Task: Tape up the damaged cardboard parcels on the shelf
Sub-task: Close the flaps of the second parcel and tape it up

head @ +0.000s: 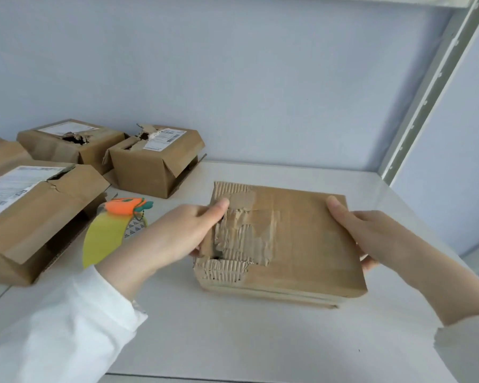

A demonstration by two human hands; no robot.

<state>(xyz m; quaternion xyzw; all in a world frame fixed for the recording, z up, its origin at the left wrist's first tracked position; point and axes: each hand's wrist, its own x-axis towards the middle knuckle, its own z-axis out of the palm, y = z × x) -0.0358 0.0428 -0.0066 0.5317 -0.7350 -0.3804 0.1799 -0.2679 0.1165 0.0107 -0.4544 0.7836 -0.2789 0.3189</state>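
On white shelf [260,341], left of frame, cluster of damaged parcels [155,164]; at centre, torn parcel [302,239] gripped at both sides, left hand [183,233] clamped on ripped side, right hand [371,233] on intact side, thumbs on top. Between cluster and left hand, yellow tape dispenser [103,239].

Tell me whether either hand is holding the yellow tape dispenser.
No: the left hand and right hand both grip the torn parcel, while the yellow tape dispenser lies on the shelf to its left.
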